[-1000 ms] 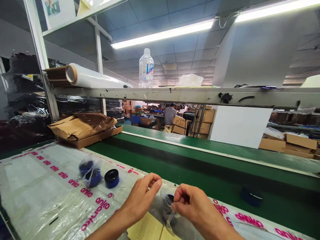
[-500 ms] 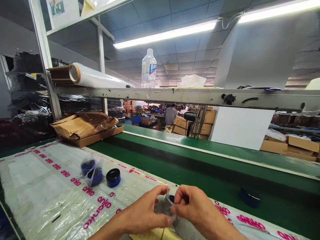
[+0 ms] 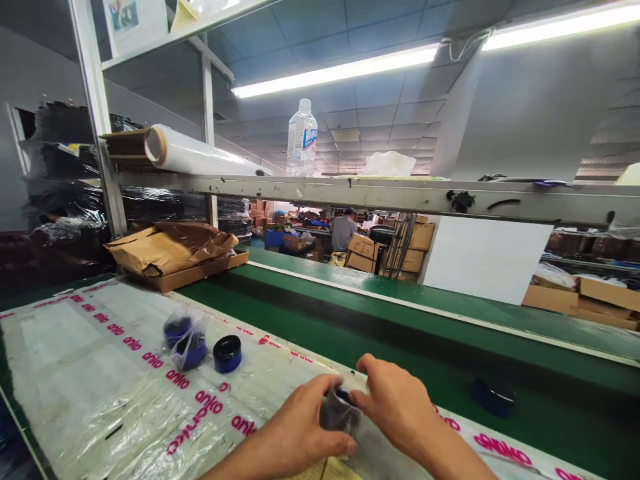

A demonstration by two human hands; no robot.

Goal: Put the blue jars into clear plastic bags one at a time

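On the table, a clear bag sits between both hands

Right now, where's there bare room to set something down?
The printed sheet is bare left of the bagged rings, and the green belt is open between the cardboard tray and the dark ring at right. It's crowded where the left hand and right hand meet the plastic bag, by the yellow paper.
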